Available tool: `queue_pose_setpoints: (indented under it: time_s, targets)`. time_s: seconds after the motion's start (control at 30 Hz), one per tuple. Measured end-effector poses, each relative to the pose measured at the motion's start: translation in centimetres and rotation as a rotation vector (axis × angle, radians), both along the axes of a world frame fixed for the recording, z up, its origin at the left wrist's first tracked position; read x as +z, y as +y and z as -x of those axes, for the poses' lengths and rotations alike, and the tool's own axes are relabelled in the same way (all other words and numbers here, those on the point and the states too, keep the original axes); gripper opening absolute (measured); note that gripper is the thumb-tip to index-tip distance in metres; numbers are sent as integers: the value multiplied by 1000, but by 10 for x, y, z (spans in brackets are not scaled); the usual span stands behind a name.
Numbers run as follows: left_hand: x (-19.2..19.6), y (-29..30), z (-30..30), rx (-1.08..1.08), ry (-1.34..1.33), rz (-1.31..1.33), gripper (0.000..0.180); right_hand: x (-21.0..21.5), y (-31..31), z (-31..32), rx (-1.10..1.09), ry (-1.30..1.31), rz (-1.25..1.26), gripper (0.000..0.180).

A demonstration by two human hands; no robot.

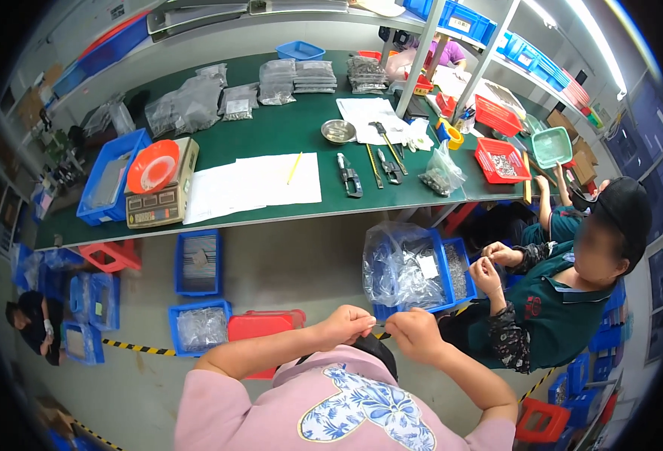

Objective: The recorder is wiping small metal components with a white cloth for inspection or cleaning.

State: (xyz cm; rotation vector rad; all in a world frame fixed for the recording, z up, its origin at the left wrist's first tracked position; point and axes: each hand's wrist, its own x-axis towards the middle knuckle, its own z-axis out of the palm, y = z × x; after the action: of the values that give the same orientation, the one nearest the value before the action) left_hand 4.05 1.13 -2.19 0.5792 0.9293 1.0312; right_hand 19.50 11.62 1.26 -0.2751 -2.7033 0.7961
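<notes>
My left hand [346, 325] and my right hand [414, 332] meet in front of my chest, fingertips pinched together on a small dark part [379, 334] held between them. The part is too small to make out in detail. Just beyond my hands a blue bin [452, 259] lined with a clear plastic bag [399, 263] of small metal pieces stands on the floor. A pink sleeve covers my shoulders at the lower edge.
A co-worker in a green shirt [549, 301] sits at the right, hands by the bin. A long green table [271, 135] carries a scale with an orange bowl [153, 167], papers, hand tools, bagged parts and red baskets. Blue bins and a red stool [260, 327] stand on the floor.
</notes>
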Motion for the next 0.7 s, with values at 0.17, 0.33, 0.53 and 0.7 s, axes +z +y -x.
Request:
queue_pose_setpoints:
  time_s: [0.17,0.33,0.53,0.7]
  targets:
    - [-1,-2,31,164,619,-440,29,0,9,40,-132,-357,936,15]
    - [0,5,59,69,-223,133,28,18,24,73,202,-131,-283,19]
    - [5,28,74,133,-122,110,28,16,54,96,190,-244,81,20]
    - [5,71,90,184,46,12,28,-4,106,118,144,-493,784,27]
